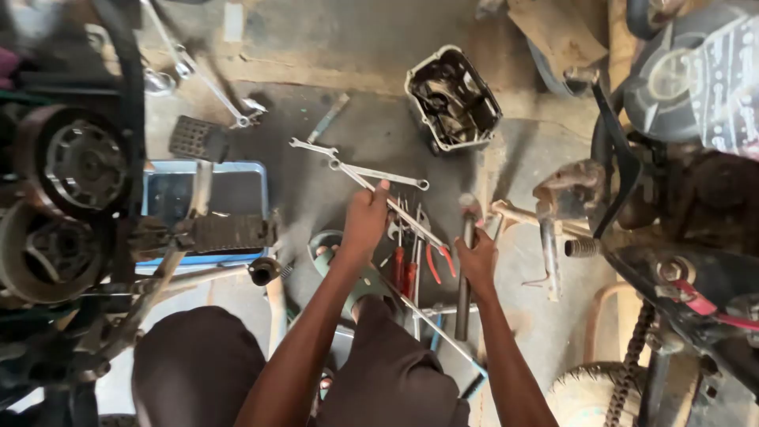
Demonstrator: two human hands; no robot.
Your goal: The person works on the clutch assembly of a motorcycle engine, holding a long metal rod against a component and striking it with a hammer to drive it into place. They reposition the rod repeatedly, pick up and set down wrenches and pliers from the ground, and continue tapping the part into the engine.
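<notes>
Head cam: long wrench [403, 215] on the floor's tool pile, left hand [365, 221] closed on it, right hand [477, 259] gripping a hammer [466, 261] upright beside the red-handled pliers [437, 261], so yanking could probably scatter loose spanners [348, 162].

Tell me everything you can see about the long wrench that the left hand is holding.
The long wrench is a slim combination spanner of bright, silvery metal. It lies slanted over the grey concrete floor, its head near a second wrench up and left, where the two seem to cross, its shaft running down and right over red-handled pliers. The left hand grips its middle, thumb along the shaft. Its lower end is hard to tell.
</notes>
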